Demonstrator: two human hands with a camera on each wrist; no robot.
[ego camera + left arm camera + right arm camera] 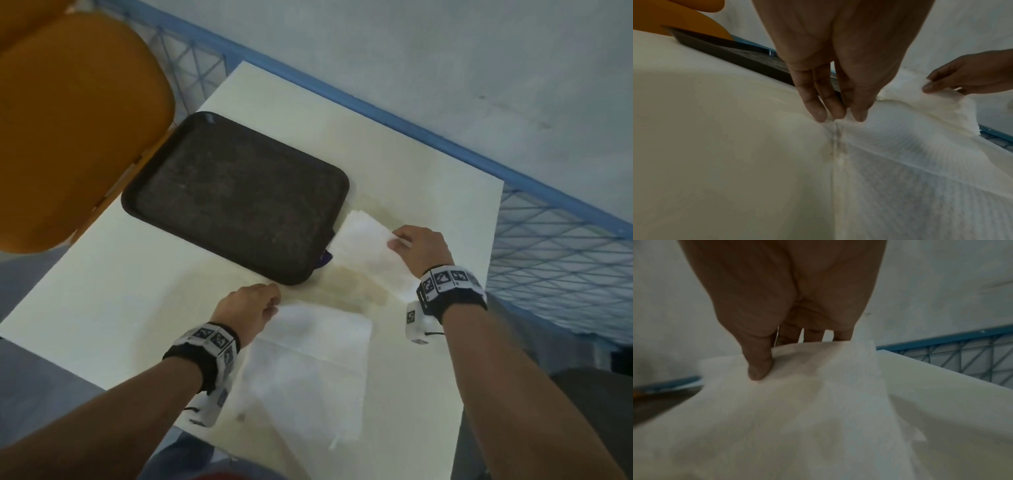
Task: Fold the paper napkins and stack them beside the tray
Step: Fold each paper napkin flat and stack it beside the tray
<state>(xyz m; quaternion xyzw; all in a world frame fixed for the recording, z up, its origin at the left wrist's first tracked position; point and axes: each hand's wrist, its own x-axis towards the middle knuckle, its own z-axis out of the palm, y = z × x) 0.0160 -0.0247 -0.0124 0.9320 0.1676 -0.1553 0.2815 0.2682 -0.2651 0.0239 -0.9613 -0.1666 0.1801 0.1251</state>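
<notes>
We have 2 sheets in play on the bench [102, 291]. Our right hand [419, 248] pinches the far corner of a paper napkin [370, 246] that lies just beside the tray [236, 198], at its right edge; the right wrist view shows the thumb [759, 368] on top of the sheet and the other fingers behind it, with the sheet raised and sagging from that grip. Our left hand [246, 305] pinches the far left corner of the larger unfolded napkin [308, 370] spread near the bench's front edge; in the left wrist view its fingertips [819, 113] gather the paper into a small ridge along a crease.

We judge this paper to be very light, limp and easily torn, with no stiffness of its own: it drapes wherever it is not supported and wrinkles under the fingers. A draught or a quick move would likely lift it. We would take hold at corners or along an edge with a gentle 2-finger pinch, keep the sheet low over the bench, and press along existing crease lines with flat fingers so the fold sets without tearing. The ragged edge on the right-hand sheet suggests pulling hard is a risk.
</notes>
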